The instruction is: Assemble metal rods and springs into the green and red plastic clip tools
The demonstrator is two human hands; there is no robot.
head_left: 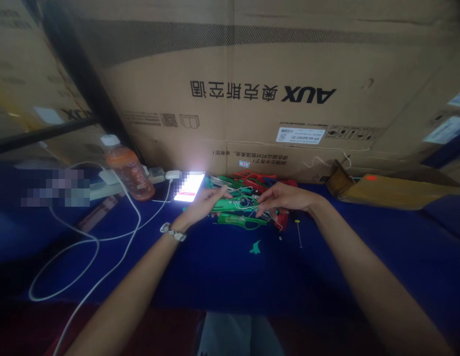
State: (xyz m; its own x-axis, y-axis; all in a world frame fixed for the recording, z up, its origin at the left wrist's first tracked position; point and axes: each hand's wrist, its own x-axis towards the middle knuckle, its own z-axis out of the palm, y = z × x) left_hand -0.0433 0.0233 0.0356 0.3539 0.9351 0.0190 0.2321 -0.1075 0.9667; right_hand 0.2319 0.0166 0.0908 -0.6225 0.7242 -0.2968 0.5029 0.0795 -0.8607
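My left hand (205, 203), with a metal watch on the wrist, holds a bright green plastic shell (227, 203) between thumb and fingers. The shell is long and has a loop-like end, with thin pale wires (248, 202) lying over it. My right hand (282, 197) is pinched at that loop end, on the thin wires; its fingertips are small and partly hidden. Just below lies a darker green see-through shell (237, 220). Behind both hands is a pile of green and red plastic parts (254, 182). A red part (282, 220) sits under my right hand.
A lit phone (189, 188) and an orange drink bottle (129, 170) stand left, near a power strip and white cable (133, 237). A green scrap (255, 247) and yellow-headed pin-like piece (298, 233) lie in front. A cardboard box (393, 193) is right; large cartons (252, 59) rise behind.
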